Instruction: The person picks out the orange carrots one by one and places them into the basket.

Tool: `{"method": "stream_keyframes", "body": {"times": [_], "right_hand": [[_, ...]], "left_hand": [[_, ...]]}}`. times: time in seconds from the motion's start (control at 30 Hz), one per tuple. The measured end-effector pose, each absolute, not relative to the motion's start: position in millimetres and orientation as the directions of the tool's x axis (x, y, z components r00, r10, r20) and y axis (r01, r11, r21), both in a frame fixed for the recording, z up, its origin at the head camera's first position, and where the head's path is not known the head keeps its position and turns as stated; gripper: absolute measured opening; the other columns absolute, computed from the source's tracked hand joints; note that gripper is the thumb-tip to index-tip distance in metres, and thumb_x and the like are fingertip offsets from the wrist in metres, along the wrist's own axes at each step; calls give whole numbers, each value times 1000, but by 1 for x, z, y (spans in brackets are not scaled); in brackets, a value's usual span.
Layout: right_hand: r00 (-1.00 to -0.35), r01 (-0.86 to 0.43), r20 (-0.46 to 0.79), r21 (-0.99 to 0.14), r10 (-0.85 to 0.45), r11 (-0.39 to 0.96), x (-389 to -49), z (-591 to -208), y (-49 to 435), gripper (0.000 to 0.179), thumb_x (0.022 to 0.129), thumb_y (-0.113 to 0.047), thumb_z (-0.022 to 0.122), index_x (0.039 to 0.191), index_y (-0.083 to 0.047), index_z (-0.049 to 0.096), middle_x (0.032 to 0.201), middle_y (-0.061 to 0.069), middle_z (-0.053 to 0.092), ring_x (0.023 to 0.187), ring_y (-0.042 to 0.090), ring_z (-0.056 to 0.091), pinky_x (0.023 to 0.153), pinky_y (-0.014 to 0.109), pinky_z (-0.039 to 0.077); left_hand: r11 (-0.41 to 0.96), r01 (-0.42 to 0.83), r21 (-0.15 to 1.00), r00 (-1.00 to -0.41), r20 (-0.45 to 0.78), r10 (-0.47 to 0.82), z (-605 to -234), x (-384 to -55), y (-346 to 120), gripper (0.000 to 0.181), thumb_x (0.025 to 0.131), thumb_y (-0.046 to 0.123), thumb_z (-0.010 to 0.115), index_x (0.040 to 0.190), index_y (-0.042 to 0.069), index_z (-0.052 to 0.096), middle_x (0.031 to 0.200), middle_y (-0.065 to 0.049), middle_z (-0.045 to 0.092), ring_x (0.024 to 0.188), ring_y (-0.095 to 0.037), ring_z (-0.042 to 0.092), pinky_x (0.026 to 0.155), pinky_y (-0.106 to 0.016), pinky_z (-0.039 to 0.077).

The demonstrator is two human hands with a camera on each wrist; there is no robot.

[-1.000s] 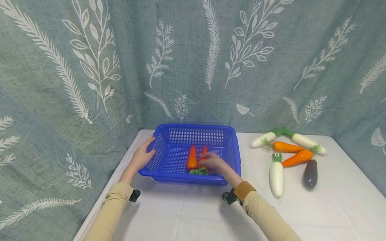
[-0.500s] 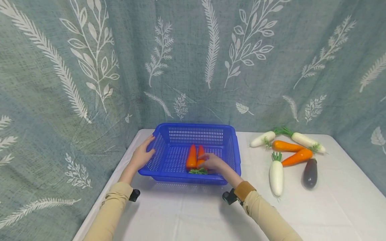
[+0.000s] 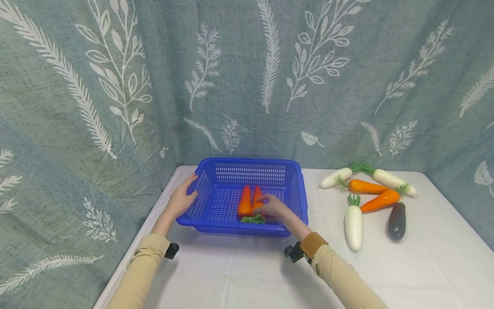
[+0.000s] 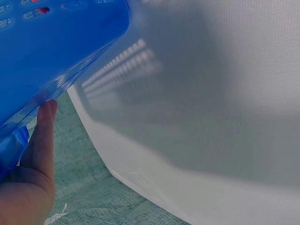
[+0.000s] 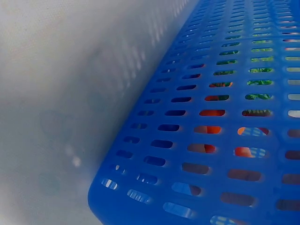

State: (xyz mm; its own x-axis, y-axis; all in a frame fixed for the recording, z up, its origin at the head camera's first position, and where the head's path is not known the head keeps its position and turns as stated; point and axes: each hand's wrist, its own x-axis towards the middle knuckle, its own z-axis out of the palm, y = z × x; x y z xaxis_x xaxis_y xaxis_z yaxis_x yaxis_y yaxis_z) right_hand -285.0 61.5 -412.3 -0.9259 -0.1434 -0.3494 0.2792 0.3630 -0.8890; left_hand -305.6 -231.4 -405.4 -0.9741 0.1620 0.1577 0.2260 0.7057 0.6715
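A blue plastic basket with slotted walls stands on the white-covered table. My left hand holds its left rim; in the left wrist view the hand has its fingers along the outside of the basket. Inside lie two carrots side by side, a left carrot and a right carrot, tips toward the back and green tops toward the front wall. My right hand reaches in and grips the right carrot, covering part of it. In the right wrist view the slotted basket wall hides this hand.
To the right of the basket lie white radishes, one of them a front radish, plus an upper carrot, a lower carrot and an eggplant. A patterned green curtain hangs behind the table.
My right hand has shifted the right carrot slightly left, close against the other carrot, and still grips it. The left hand stays on the basket's rim.
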Motion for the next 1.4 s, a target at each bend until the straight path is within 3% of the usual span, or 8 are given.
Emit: {"method": "stream_keyframes", "body": {"times": [0.23,0.33,0.6,0.77,1.0,1.4], "right_hand": [[-908,313,-384,-887,-168,339,-284,-412,63,38,85,3,68,122,5,58,90,12,58,69,17,54,64,28,56],[-901,324,-396,-886,-178,331,-284,-412,63,40,84,5,67,123,5,58,87,10,57,71,18,54,65,29,57],[-899,296,-381,-892,-216,342,-286,-413,62,40,85,5,65,124,6,58,111,19,60,93,28,61,85,44,56],[-898,248,-352,-902,-266,354,-286,-413,63,40,85,4,65,124,8,58,121,22,57,86,22,61,82,35,57],[-839,266,-392,-900,-376,346,-289,-414,62,44,90,0,63,132,7,53,110,15,58,66,13,53,64,17,52],[-796,172,-367,-900,-482,402,-289,-413,63,46,91,-4,63,135,2,53,127,18,56,93,20,60,84,29,55]], "left_hand": [[704,224,674,-975,155,162,-405,-305,-232,56,94,4,47,148,-6,33,157,-21,24,141,-44,24,114,-57,21],[703,226,675,-974,155,164,-405,-306,-231,56,94,4,47,147,-7,33,157,-22,24,141,-45,24,114,-57,21],[709,221,669,-975,150,163,-403,-304,-231,55,95,3,47,147,-7,33,157,-22,24,142,-44,23,115,-56,19],[708,229,668,-973,153,170,-403,-304,-231,55,95,2,47,147,-7,33,157,-23,24,141,-44,23,115,-56,20],[709,230,667,-973,154,171,-403,-304,-231,55,95,3,47,147,-7,33,157,-23,24,141,-45,23,114,-57,20],[702,225,676,-974,153,166,-403,-304,-230,55,94,4,47,147,-7,33,157,-22,24,141,-44,24,114,-57,21]]}}
